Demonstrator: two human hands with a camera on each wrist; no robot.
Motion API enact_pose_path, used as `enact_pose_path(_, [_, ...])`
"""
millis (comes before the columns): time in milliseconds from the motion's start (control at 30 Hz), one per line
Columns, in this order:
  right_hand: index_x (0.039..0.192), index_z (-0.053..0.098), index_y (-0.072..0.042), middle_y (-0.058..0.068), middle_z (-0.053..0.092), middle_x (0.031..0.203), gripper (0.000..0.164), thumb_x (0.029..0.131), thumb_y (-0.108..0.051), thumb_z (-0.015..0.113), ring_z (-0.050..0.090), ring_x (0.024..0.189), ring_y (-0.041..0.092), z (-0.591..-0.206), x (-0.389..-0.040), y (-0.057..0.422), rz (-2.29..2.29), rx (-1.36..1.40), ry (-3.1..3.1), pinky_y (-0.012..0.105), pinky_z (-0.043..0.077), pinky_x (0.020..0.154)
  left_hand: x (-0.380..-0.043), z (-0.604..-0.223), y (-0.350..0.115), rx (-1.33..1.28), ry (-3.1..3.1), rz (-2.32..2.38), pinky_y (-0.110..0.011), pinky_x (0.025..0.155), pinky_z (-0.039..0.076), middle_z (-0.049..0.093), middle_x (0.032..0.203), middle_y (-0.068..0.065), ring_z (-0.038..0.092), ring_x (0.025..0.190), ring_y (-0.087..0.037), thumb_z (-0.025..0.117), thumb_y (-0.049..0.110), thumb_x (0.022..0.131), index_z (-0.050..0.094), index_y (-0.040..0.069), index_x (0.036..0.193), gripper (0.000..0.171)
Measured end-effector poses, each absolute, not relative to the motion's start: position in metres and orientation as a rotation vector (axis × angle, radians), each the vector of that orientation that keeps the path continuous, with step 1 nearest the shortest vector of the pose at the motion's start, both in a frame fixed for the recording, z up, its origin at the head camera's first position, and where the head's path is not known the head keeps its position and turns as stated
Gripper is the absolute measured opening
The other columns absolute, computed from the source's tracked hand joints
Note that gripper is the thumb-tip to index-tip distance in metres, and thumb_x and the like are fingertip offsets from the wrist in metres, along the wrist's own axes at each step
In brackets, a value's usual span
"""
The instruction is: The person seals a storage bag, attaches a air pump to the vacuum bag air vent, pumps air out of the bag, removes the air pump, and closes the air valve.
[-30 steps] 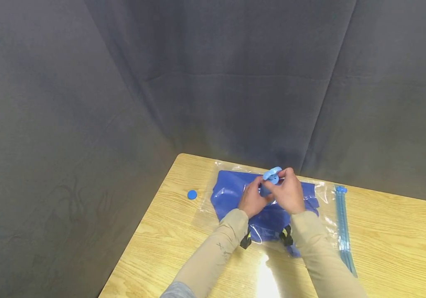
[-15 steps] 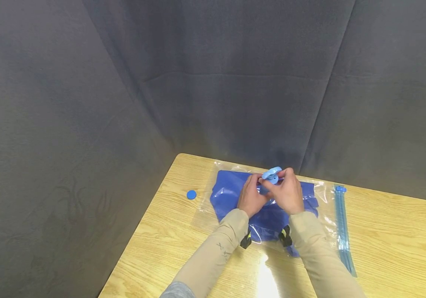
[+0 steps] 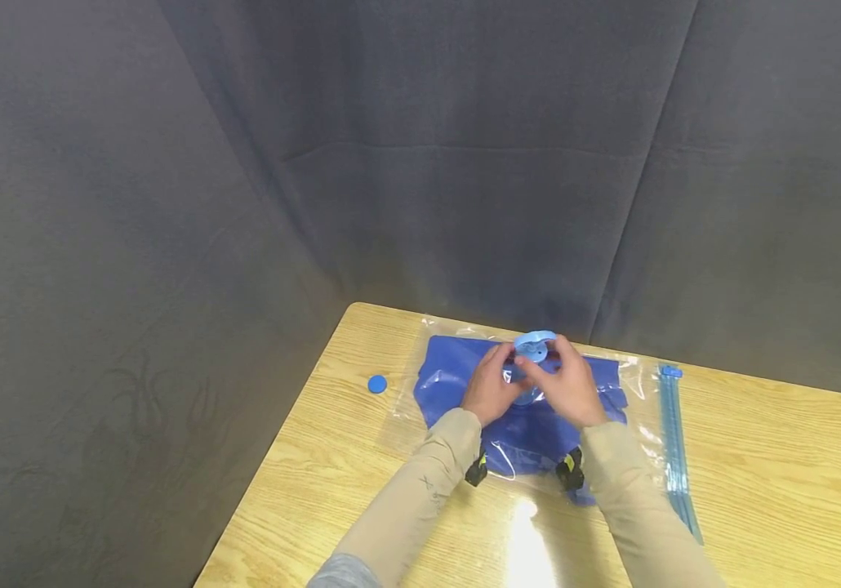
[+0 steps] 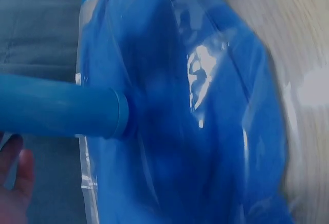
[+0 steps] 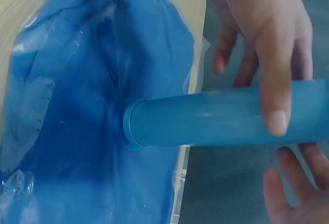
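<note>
A light blue hand pump (image 3: pixel 535 336) stands with its round foot on a clear plastic storage bag (image 3: pixel 637 380) that holds blue fabric (image 3: pixel 450 380). My left hand (image 3: pixel 489 392) grips the pump's barrel, thumb laid across it in the right wrist view, where the barrel (image 5: pixel 205 118) meets the bag. My right hand (image 3: pixel 571 390) holds the pump's top, its thumb at the round cap and its fingers by the handle. In the left wrist view the barrel (image 4: pixel 61 108) also rises from the bag, with left fingers (image 4: pixel 23 175) below it.
A small blue disc (image 3: pixel 377 384) lies on the wooden table (image 3: pixel 303 457), left of the bag. The bag's blue zip strip (image 3: pixel 674 433) with its slider (image 3: pixel 671 371) runs along the right side. Grey curtain (image 3: pixel 464 204) hangs behind the table.
The pump's handle has swung from tilted to nearly level and shifted slightly left. Both hands have moved a little with it, still holding the pump. Bag and disc stay in place.
</note>
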State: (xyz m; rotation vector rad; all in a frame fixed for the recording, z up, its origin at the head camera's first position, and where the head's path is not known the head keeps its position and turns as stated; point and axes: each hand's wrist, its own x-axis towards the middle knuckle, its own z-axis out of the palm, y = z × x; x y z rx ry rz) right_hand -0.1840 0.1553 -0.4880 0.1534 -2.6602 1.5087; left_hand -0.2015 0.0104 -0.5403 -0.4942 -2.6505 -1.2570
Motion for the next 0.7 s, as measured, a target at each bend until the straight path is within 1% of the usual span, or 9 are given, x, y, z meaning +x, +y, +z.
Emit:
enact_pose_path(100, [0.134, 0.049, -0.005, 0.022, 0.059, 0.126, 0.055, 0.088, -0.026, 0.07, 0.059, 0.113, 0.038, -0.488, -0.186, 0.158, 1.571, 0.217, -2.642, 0.053, 0.046, 0.097, -0.203, -0.539, 0.005, -0.559, -2.696, -1.344, -0.031, 0.097, 0.049, 0.059, 0.119, -0.008, 0.06, 0.111, -0.025, 0.073, 0.026, 0.085, 0.055, 0.009, 0.13, 0.052])
enact_pose_path(200, [0.138, 0.047, -0.005, 0.022, 0.058, 0.128, 0.058, 0.087, -0.022, 0.07, 0.058, 0.114, 0.038, -0.487, -0.186, 0.16, 1.614, 0.242, -2.637, 0.052, 0.047, 0.098, -0.205, -0.537, 0.001, -0.648, -2.735, -1.43, -0.037, 0.099, 0.048, 0.056, 0.122, -0.01, 0.059, 0.114, -0.027, 0.071, 0.022, 0.087, 0.052, 0.008, 0.135, 0.053])
enact_pose_path(367, [0.137, 0.05, -0.006, 0.02, 0.059, 0.129, 0.056, 0.087, -0.021, 0.07, 0.057, 0.114, 0.031, -0.485, -0.186, 0.162, 1.626, 0.273, -2.649, 0.047, 0.046, 0.1, -0.207, -0.533, -0.001, -0.695, -2.799, -1.487, -0.041, 0.101, 0.048, 0.053, 0.126, -0.01, 0.057, 0.118, -0.027, 0.069, 0.021, 0.09, 0.048, 0.01, 0.139, 0.055])
enact_pose_path(600, [0.136, 0.051, -0.005, 0.021, 0.06, 0.127, 0.052, 0.088, -0.016, 0.068, 0.055, 0.116, 0.033, -0.487, -0.185, 0.165, 1.651, 0.333, -2.633, 0.051, 0.044, 0.101, -0.207, -0.532, -0.002, -0.676, -2.814, -1.503, -0.042, 0.102, 0.047, 0.053, 0.126, -0.009, 0.057, 0.117, -0.027, 0.068, 0.023, 0.09, 0.047, 0.01, 0.141, 0.056])
enact_pose_path(700, [0.134, 0.052, -0.004, 0.021, 0.06, 0.127, 0.05, 0.088, -0.015, 0.068, 0.055, 0.117, 0.033, -0.487, -0.185, 0.165, 1.654, 0.324, -2.639, 0.052, 0.044, 0.102, -0.207, -0.532, -0.003, -0.681, -2.811, -1.48, -0.041, 0.101, 0.048, 0.054, 0.125, -0.007, 0.058, 0.116, -0.025, 0.068, 0.024, 0.09, 0.048, 0.012, 0.14, 0.055])
